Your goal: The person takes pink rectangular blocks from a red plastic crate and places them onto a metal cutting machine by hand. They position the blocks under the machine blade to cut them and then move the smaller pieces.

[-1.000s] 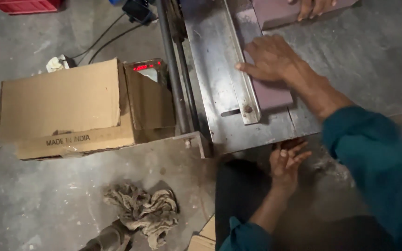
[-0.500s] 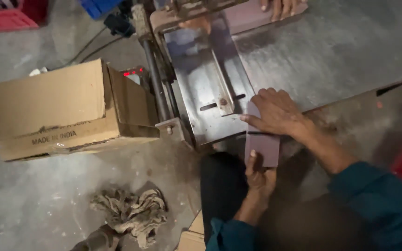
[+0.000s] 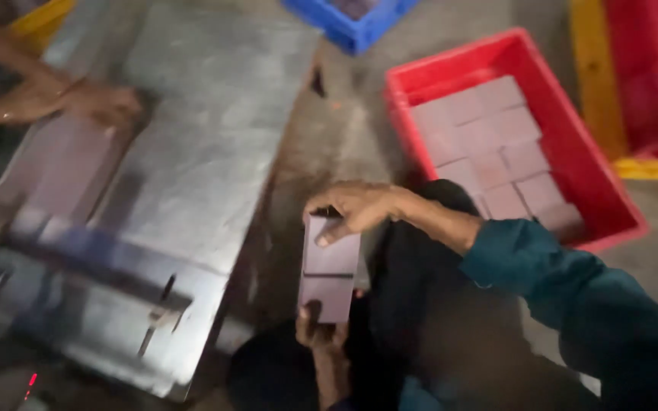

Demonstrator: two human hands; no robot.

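Head view, near to far. The left hand (image 3: 318, 329) grips the lower end of a stack of flat, mauve rectangular tiles (image 3: 330, 268) from below, thumb laid on the front face, fingers hidden behind. The right hand (image 3: 356, 208), on an arm in a teal sleeve (image 3: 573, 297), closes over the upper end of the same stack, thumb across the topmost tile and fingers curled over the top edge. The stack is thus held between both hands, upright and slightly tilted, above the person's dark lap and just right of the edge of the metal surface (image 3: 199, 160). A step in the stack's face shows at least two tiles; the exact count cannot be told.

To the left of the hands, the steel surface carries a slotted plate near its front corner; blur hides further detail. Beyond the right hand, to the right, a red plastic crate (image 3: 595, 194) on the floor holds rows of similar mauve tiles. Farther off, a blue crate (image 3: 348, 30) stands at the top edge. At far left, another person's hand (image 3: 97, 103) rests on a mauve slab (image 3: 55, 167) lying on the surface.
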